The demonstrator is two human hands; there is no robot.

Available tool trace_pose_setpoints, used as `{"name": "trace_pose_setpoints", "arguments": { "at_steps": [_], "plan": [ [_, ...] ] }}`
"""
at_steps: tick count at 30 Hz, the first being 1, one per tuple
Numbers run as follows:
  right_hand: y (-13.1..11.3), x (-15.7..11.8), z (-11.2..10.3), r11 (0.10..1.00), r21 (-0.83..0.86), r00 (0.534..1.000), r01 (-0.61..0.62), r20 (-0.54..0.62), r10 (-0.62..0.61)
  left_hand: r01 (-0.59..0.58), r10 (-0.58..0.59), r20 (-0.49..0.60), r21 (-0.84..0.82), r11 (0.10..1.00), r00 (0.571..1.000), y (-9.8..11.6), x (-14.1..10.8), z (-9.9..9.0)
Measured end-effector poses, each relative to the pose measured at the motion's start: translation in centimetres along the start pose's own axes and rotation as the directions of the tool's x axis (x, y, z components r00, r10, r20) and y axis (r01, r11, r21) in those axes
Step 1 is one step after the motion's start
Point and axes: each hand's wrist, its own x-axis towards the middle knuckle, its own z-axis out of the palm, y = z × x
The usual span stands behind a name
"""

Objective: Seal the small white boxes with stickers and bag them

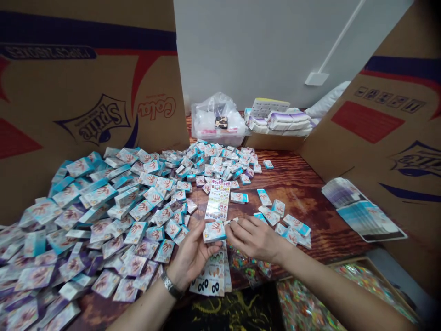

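Note:
My left hand (195, 252) is closed round a small white and blue box (214, 231) with a red hand print, near the table's front edge. At the box's right end, my right hand (253, 236) has its fingers pinched together; a small pale piece shows at the fingertips, too hidden to name. Just behind the box lies a sheet of colourful stickers (218, 200). More sheets with nail shapes (212, 275) lie under and in front of my left hand. Several similar boxes (272, 214) lie loose to the right.
A large pile of small boxes (132, 202) covers the left. Cardboard cartons (151, 69) stand left and right. Behind are a plastic tub (203, 133) with a phone (221, 122) and a carton of packets (289, 120). Flat cards (368, 220) lie right; colourful packets (303, 299) sit below.

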Motion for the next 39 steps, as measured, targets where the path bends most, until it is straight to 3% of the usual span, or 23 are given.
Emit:
{"name": "trace_pose_setpoints", "arguments": {
  "at_steps": [3,9,15,17,19,21,23,24,26,28,30,32,37,39],
  "plan": [
    [-0.1,0.5,0.0,1.000,-0.004,1.000,-0.008,0.007,0.008,-0.068,0.068,-0.002,0.058,0.996,0.998,0.1,-0.3,0.4],
    [-0.4,0.9,0.6,0.960,0.217,0.983,-0.177,-0.012,0.184,-0.119,0.122,-0.008,0.173,0.978,0.992,0.3,-0.8,0.6],
    [-0.5,2.1,-0.4,0.767,0.533,0.931,-0.358,0.142,0.336,-0.204,0.232,-0.020,0.404,0.892,0.973,-0.5,-0.5,0.2],
    [-0.5,2.4,-0.5,0.696,0.585,0.905,-0.416,0.190,0.382,-0.255,0.286,0.019,0.515,0.818,0.958,-0.8,-0.4,-0.2],
    [-0.7,2.4,0.0,0.614,0.615,0.853,-0.495,0.209,0.478,-0.382,0.404,0.144,0.697,0.607,0.903,-1.0,-0.2,-0.9],
    [-0.9,2.1,1.1,0.521,0.641,0.785,-0.563,0.219,0.579,-0.503,0.498,0.336,0.828,0.249,0.800,-1.3,-0.1,-1.7],
    [-1.2,1.7,2.3,0.444,0.664,0.727,-0.601,0.225,0.648,-0.538,0.494,0.505,0.838,-0.086,0.708,-1.5,0.0,-2.4],
    [-1.4,1.6,2.9,0.415,0.675,0.706,-0.610,0.226,0.671,-0.530,0.469,0.559,0.822,-0.206,0.684,-1.6,0.0,-2.7],
    [-1.9,1.4,3.6,0.386,0.686,0.675,-0.617,0.209,0.707,-0.490,0.418,0.619,0.784,-0.380,0.665,-1.6,0.1,-3.1],
    [-2.4,1.4,3.8,0.400,0.689,0.670,-0.604,0.168,0.723,-0.438,0.394,0.631,0.762,-0.478,0.668,-1.5,0.2,-3.1],
    [-2.9,1.5,3.9,0.441,0.683,0.685,-0.582,0.119,0.719,-0.420,0.389,0.628,0.759,-0.498,0.674,-1.4,0.3,-3.0],
    [-3.3,1.5,4.0,0.464,0.687,0.698,-0.559,0.089,0.710,-0.438,0.398,0.622,0.771,-0.463,0.674,-1.4,0.5,-2.9],
    [-3.8,1.6,4.4,0.408,0.721,0.682,-0.561,0.122,0.722,-0.470,0.461,0.626,0.779,-0.416,0.629,-1.8,1.0,-3.0],
    [-3.9,1.7,4.1,0.443,0.709,0.707,-0.548,0.110,0.699,-0.478,0.467,0.630,0.776,-0.412,0.621,-1.9,1.1,-3.0]
  ]
}}
